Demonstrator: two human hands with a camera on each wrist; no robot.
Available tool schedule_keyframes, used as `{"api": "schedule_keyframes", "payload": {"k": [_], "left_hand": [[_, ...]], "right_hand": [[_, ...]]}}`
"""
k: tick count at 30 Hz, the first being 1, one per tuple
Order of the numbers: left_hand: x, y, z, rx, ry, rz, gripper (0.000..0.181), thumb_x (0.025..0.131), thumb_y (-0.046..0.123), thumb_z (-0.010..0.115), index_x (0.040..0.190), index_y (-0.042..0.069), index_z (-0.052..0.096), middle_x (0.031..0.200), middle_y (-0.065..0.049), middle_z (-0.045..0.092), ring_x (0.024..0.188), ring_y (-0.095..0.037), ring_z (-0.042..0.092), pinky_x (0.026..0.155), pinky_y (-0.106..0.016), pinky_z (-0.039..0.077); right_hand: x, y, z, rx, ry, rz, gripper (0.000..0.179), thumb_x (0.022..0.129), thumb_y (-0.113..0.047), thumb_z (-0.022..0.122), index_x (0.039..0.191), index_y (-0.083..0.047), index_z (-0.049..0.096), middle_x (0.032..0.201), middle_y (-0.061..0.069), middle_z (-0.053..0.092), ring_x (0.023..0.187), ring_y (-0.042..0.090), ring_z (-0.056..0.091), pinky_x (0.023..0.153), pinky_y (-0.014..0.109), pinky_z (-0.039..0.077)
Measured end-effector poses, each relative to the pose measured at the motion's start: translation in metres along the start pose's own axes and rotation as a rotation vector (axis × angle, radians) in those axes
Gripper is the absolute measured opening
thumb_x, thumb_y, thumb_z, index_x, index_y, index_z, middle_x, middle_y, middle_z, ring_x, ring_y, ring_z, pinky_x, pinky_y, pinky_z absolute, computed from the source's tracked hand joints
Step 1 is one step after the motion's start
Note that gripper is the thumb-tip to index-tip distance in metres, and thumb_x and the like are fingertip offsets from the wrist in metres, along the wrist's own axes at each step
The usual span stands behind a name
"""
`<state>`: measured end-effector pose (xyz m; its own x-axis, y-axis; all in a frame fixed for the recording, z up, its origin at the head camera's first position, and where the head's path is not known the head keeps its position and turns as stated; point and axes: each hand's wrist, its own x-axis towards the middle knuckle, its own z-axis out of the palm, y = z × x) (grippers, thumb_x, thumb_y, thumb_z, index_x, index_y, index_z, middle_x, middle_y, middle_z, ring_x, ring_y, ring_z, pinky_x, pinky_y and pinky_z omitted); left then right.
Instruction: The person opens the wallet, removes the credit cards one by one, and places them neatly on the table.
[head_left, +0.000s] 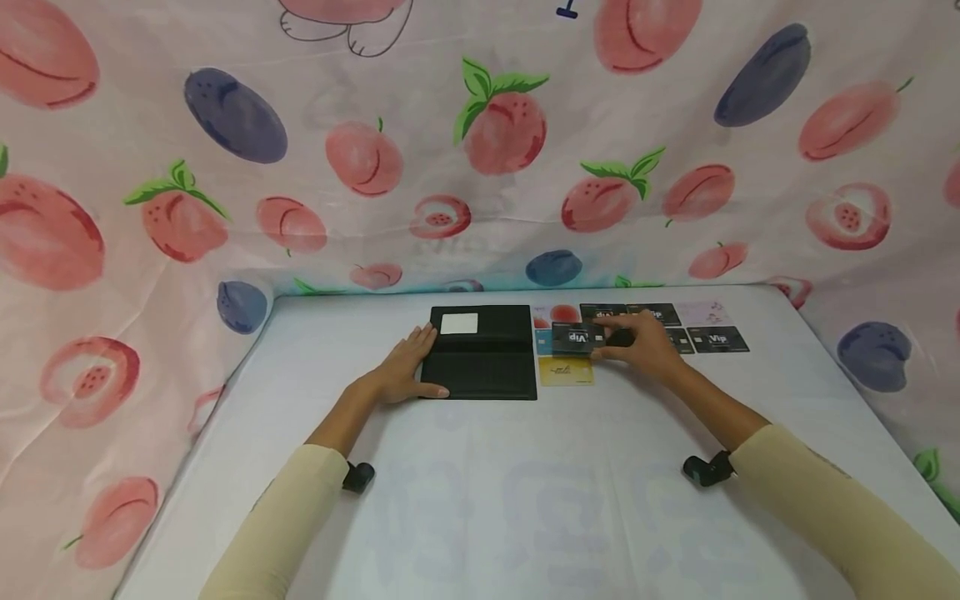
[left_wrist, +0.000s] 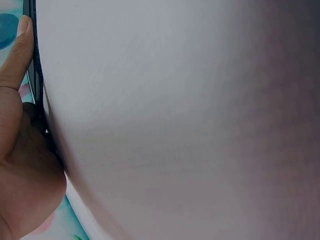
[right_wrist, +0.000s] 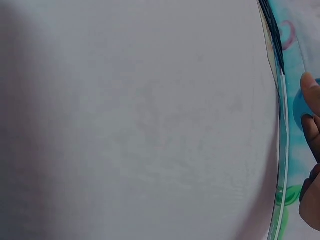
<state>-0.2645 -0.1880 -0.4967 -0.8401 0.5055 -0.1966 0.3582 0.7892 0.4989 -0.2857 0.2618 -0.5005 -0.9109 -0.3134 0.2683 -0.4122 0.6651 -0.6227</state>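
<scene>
A black card wallet (head_left: 480, 367) lies unfolded on the white table, with a white rectangle (head_left: 459, 323) in its upper left part. My left hand (head_left: 400, 367) rests at the wallet's left edge, fingers extended and thumb on the lower corner. In the left wrist view, that thumb (left_wrist: 15, 57) lies against the dark edge. Just right of the wallet, my right hand (head_left: 643, 343) pinches a black VIP card (head_left: 576, 338) by its right end. The card partly covers a blue card (head_left: 543, 342). In the right wrist view only part of the right hand (right_wrist: 311, 145) shows.
Below the held card lies a yellow card (head_left: 566, 372). A card with red fruit (head_left: 564, 313), a pinkish card (head_left: 703, 313) and several black cards, one at the far right (head_left: 718, 339), lie around the right hand. A fruit-print cloth (head_left: 435, 150) hangs behind the table.
</scene>
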Motion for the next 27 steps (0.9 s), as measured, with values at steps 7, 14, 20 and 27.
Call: {"api": "schedule_keyframes", "payload": {"k": [7, 14, 20, 27], "left_hand": [[-0.001, 0.001, 0.000, -0.008, 0.006, 0.001, 0.117, 0.092, 0.045, 0.081, 0.167, -0.001, 0.004, 0.175, -0.018, -0.003, 0.160, -0.035, -0.007, 0.128, -0.052, -0.001], [-0.002, 0.001, 0.000, -0.009, 0.005, -0.001, 0.116, 0.093, 0.044, 0.082, 0.167, -0.001, 0.004, 0.175, -0.017, -0.003, 0.160, -0.035, -0.007, 0.128, -0.052, -0.002], [-0.001, 0.001, 0.000, -0.004, 0.005, -0.004, 0.116, 0.093, 0.044, 0.081, 0.167, -0.001, 0.004, 0.175, -0.017, -0.003, 0.161, -0.034, -0.007, 0.128, -0.051, -0.002], [-0.001, 0.000, 0.000, 0.001, 0.003, -0.001, 0.115, 0.093, 0.044, 0.081, 0.167, -0.001, 0.004, 0.175, -0.017, -0.003, 0.161, -0.034, -0.007, 0.128, -0.051, -0.001]], "right_hand": [[-0.006, 0.004, -0.002, 0.019, 0.019, -0.040, 0.055, 0.076, -0.014, 0.097, 0.125, -0.001, 0.076, 0.088, 0.004, 0.071, 0.088, 0.024, 0.051, 0.092, 0.047, 0.036], [-0.012, 0.005, -0.006, 0.043, 0.014, -0.037, 0.053, 0.078, -0.016, 0.096, 0.125, -0.002, 0.076, 0.088, 0.004, 0.070, 0.062, 0.014, 0.029, 0.103, 0.059, 0.037], [-0.018, 0.008, -0.008, 0.041, 0.002, -0.035, 0.052, 0.078, -0.014, 0.096, 0.124, -0.001, 0.076, 0.088, 0.004, 0.070, 0.076, 0.024, 0.043, 0.073, 0.036, 0.029], [-0.027, 0.014, -0.012, 0.018, 0.008, -0.020, 0.059, 0.077, -0.018, 0.096, 0.129, -0.004, 0.075, 0.091, 0.002, 0.071, 0.086, 0.028, 0.046, 0.078, 0.039, 0.032]]}}
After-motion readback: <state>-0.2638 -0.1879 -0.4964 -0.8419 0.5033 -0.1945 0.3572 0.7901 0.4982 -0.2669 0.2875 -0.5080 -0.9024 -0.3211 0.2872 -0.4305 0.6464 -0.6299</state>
